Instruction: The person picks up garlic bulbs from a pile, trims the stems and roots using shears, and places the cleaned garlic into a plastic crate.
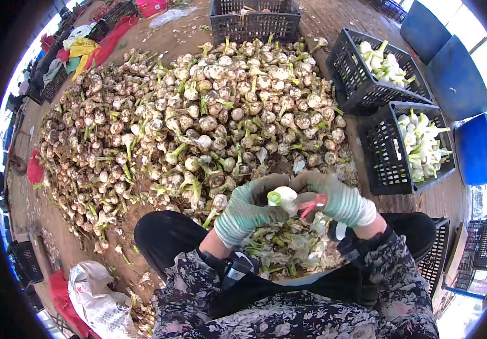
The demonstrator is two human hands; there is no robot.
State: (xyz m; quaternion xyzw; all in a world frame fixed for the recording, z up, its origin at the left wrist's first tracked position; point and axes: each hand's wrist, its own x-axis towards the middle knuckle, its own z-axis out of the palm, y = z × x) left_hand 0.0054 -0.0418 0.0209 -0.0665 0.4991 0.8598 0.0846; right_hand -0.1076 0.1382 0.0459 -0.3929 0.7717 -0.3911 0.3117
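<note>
Between my two gloved hands, low in the middle of the view, is a white peeled garlic bulb [283, 199] with its cut green stem end facing left. My left hand [253, 206] wraps its fingers round the bulb from the left. My right hand [329, 195] is closed round a red-handled tool [311, 205], at the right side of the bulb; the tool's working end is hidden. Peeled skins and green leaves [286, 248] lie below my hands. A large heap of unpeeled garlic [198, 118] spreads out in front.
Two black crates with white garlic, one farther back [352, 73] and one nearer [380, 150], stand at the right. Another black crate [254, 27] is behind the heap. Blue panels [477, 150] line the right side. A white sack [93, 299] lies at the lower left.
</note>
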